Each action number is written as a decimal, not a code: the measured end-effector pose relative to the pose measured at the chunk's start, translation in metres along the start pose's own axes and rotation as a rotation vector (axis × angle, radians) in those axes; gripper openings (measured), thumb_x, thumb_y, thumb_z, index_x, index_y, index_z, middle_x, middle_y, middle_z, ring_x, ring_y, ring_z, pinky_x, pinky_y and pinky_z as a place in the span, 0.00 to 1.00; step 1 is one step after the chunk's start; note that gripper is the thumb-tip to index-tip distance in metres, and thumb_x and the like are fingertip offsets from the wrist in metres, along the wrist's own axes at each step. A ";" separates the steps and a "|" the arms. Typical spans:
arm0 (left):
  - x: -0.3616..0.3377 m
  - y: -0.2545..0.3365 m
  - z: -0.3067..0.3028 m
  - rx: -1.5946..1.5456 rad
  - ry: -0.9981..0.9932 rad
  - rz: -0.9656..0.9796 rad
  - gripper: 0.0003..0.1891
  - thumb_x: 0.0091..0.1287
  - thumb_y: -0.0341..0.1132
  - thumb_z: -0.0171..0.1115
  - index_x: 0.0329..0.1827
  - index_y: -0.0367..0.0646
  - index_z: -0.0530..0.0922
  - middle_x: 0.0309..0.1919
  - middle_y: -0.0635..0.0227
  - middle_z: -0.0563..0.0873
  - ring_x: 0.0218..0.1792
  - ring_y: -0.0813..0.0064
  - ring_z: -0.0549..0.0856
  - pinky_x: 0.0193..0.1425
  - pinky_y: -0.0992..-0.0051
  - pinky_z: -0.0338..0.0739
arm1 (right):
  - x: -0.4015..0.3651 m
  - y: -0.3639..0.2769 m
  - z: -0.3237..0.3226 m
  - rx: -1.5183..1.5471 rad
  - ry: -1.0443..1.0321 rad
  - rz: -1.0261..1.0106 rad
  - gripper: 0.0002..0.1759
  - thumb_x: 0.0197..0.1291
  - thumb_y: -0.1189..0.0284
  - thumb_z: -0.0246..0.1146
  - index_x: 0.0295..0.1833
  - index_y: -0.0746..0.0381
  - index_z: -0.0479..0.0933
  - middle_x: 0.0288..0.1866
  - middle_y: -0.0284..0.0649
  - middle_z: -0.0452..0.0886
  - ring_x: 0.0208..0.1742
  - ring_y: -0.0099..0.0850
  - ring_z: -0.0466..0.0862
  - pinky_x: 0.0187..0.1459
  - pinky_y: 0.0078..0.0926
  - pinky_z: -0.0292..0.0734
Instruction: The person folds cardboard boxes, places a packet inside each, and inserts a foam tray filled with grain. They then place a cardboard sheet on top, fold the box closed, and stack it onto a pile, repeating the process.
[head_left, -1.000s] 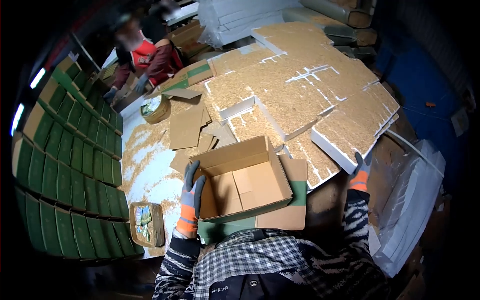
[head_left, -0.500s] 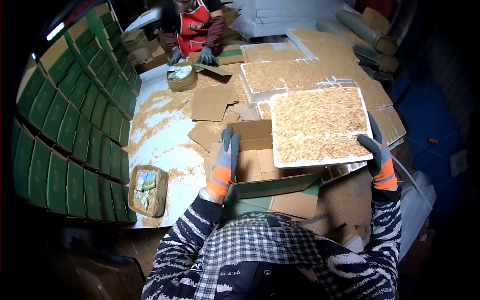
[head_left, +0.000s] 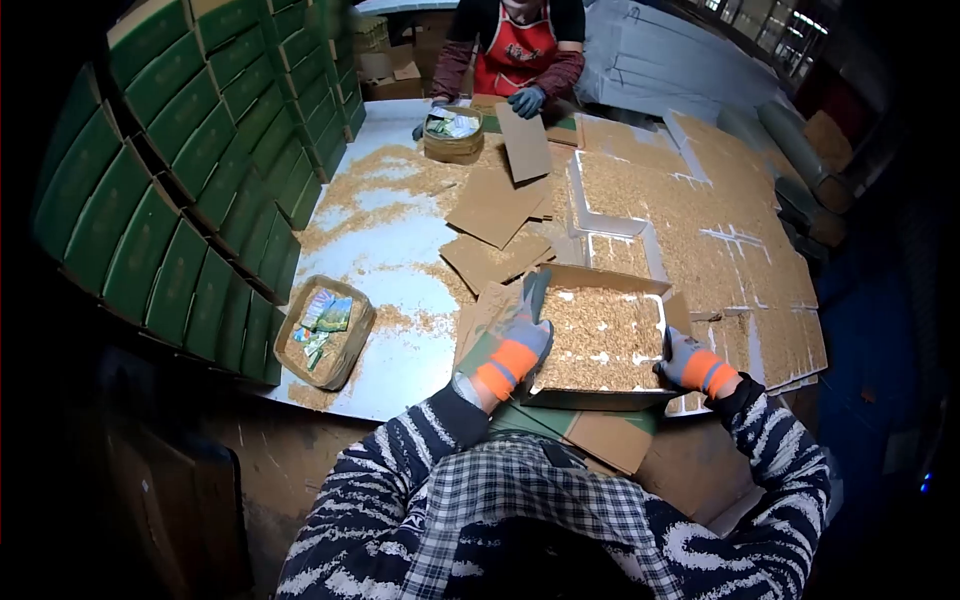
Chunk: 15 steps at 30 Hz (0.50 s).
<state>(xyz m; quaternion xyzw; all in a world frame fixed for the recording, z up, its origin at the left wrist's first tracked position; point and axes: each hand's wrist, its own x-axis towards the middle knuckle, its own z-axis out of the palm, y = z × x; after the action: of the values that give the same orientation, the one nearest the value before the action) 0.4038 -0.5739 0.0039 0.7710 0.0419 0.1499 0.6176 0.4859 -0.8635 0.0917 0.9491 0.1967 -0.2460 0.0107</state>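
An open cardboard box (head_left: 600, 401) with green outer sides stands in front of me at the table's near edge. Inside it sits a white tray (head_left: 663, 322) filled with tan, flaky material. My left hand (head_left: 527, 338), in a grey and orange glove, grips the box's left wall, one finger stretched up along it. At the tray's right edge, my right hand (head_left: 697, 364), gloved alike, is closed with its fingertips over the rim; part of its grip is hidden. Flattened green and brown cardboard (head_left: 612, 436) lies under the box.
Filled white trays (head_left: 640, 190) cover the table's right side. Cardboard sheets (head_left: 497, 207) lie beyond the box. Two baskets (head_left: 355, 365) (head_left: 455, 150) hold packets. Green boxes (head_left: 190, 140) are stacked at left. Across the table, a person in a red apron (head_left: 520, 50) holds a cardboard piece.
The tray has gone from above the box's right side down into it, with my right hand moving left. My view has shifted. The other person has lifted a cardboard piece.
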 end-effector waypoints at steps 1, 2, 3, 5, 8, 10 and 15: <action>-0.002 -0.014 0.007 0.093 -0.026 -0.030 0.40 0.59 0.25 0.52 0.79 0.47 0.54 0.77 0.52 0.57 0.77 0.52 0.58 0.79 0.68 0.54 | 0.006 -0.001 0.004 -0.119 -0.030 -0.045 0.34 0.56 0.60 0.64 0.63 0.70 0.70 0.53 0.62 0.81 0.55 0.54 0.82 0.57 0.42 0.77; -0.005 -0.027 0.015 0.188 -0.054 -0.057 0.42 0.61 0.29 0.56 0.81 0.51 0.51 0.80 0.53 0.51 0.77 0.48 0.58 0.78 0.65 0.57 | 0.015 0.000 0.009 -0.242 -0.055 -0.091 0.29 0.56 0.60 0.64 0.57 0.69 0.76 0.51 0.61 0.82 0.54 0.54 0.82 0.56 0.42 0.77; -0.006 -0.008 0.009 0.180 -0.100 -0.207 0.41 0.62 0.30 0.56 0.81 0.50 0.51 0.80 0.53 0.51 0.76 0.47 0.58 0.78 0.64 0.57 | 0.027 -0.001 0.010 -0.259 -0.058 -0.111 0.29 0.56 0.60 0.64 0.57 0.69 0.76 0.51 0.61 0.82 0.54 0.54 0.82 0.56 0.42 0.77; -0.010 0.014 -0.002 0.164 -0.122 -0.376 0.41 0.63 0.31 0.57 0.81 0.50 0.51 0.80 0.53 0.50 0.76 0.47 0.58 0.78 0.63 0.57 | 0.050 -0.010 0.012 -0.502 -0.312 -0.203 0.19 0.54 0.63 0.63 0.44 0.67 0.83 0.47 0.57 0.84 0.52 0.53 0.84 0.54 0.41 0.79; -0.008 0.006 -0.005 0.097 -0.145 -0.389 0.39 0.67 0.36 0.58 0.81 0.51 0.51 0.79 0.54 0.51 0.76 0.47 0.59 0.77 0.62 0.58 | 0.053 -0.068 -0.038 -0.593 -0.177 -0.290 0.15 0.53 0.65 0.62 0.36 0.66 0.84 0.42 0.53 0.86 0.48 0.51 0.85 0.51 0.41 0.80; -0.010 -0.003 -0.005 0.104 -0.087 0.024 0.37 0.70 0.41 0.58 0.80 0.50 0.52 0.79 0.54 0.53 0.75 0.48 0.60 0.77 0.61 0.58 | 0.080 -0.099 -0.087 -0.505 -0.110 -0.298 0.15 0.53 0.64 0.64 0.40 0.64 0.85 0.42 0.52 0.86 0.46 0.49 0.86 0.50 0.39 0.81; -0.032 -0.015 -0.073 0.111 -0.014 0.038 0.32 0.73 0.44 0.57 0.78 0.48 0.60 0.74 0.53 0.64 0.74 0.52 0.63 0.77 0.61 0.60 | 0.201 -0.154 -0.120 -0.124 0.160 -0.477 0.26 0.50 0.64 0.70 0.58 0.56 0.79 0.54 0.51 0.84 0.55 0.49 0.82 0.58 0.40 0.77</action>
<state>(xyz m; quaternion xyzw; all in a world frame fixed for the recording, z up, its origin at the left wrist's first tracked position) 0.3542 -0.5098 -0.0022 0.8058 0.0311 0.1536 0.5711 0.6441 -0.6332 0.1148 0.8898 0.4300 -0.1531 -0.0050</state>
